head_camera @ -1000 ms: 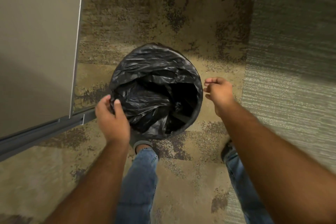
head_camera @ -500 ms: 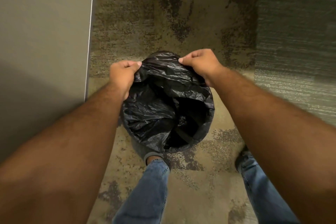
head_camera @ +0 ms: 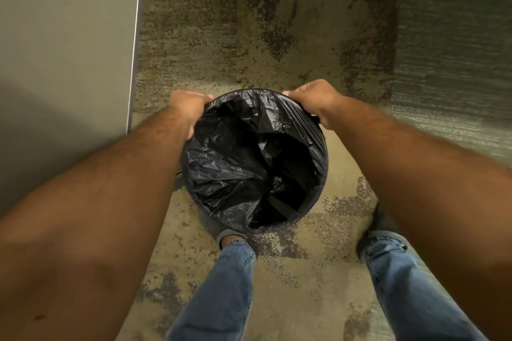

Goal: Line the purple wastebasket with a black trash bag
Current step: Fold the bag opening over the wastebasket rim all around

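Note:
A black trash bag (head_camera: 238,163) sits inside a round wastebasket on the floor, its mouth stretched over the rim all around. The basket's own wall is almost fully covered by the bag; only a dark outer side (head_camera: 210,223) shows at the near left. My left hand (head_camera: 187,109) grips the bag edge at the far-left rim, fingers curled over it. At the far-right rim my right hand (head_camera: 313,98) grips the bag edge the same way. The bag's inside hangs crumpled and open.
A grey wall or panel (head_camera: 66,50) runs along the left with a pale edge strip (head_camera: 135,36). Mottled brown carpet (head_camera: 235,22) lies beyond the basket, greyer carpet (head_camera: 454,50) to the right. My jeans-clad legs and shoes (head_camera: 385,232) stand just behind the basket.
Both hands moved from the basket's near sides to its far rim and pulled the bunched bag edge outward and down over the rim. The bag mouth is now wide and round.

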Available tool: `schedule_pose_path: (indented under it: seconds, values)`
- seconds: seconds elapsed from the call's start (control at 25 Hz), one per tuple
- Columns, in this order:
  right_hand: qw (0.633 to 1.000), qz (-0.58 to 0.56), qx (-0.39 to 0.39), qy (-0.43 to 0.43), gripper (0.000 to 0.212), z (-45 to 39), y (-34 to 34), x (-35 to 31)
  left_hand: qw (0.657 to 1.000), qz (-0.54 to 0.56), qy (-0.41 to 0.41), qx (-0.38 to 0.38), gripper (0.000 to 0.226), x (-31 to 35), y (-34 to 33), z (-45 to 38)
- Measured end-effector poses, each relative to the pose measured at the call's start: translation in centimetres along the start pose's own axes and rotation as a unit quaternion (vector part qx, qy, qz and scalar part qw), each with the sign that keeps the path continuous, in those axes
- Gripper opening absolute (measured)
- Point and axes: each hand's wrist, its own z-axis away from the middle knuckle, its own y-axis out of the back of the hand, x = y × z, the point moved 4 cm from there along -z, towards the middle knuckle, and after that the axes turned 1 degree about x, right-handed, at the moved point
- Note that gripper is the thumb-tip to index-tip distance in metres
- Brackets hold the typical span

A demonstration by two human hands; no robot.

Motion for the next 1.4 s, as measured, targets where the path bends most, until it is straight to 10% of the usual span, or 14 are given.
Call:
schedule_pose_path:
  seconds: [0.24, 0.4, 0.76, 1.4]
  values:
    - [0.984, 0.029, 0.14, 0.106, 0.028, 4.4, 3.0, 3.5, 0.968, -0.097, -0.232, 0.023, 0.031, -1.4, 2.5, 4.8]
    - [0.977, -0.027, 0.187, 0.102, 0.012, 11.1, 2.7, 9.3, 0.983, -0.071, -0.163, 0.042, 0.045, -7.2, 3.6, 8.1]
    - [0.983, -0.144, 0.114, 0.016, 0.053, 15.7, -0.5, 15.8, 0.996, 0.081, -0.019, 0.043, 0.045, -13.9, 4.9, 12.1]
    - [0.963, -0.231, 0.131, 0.044, 0.055, 11.6, 13.6, 13.4, 0.991, 0.131, -0.011, -0.007, 0.049, -1.0, -5.5, 15.9]
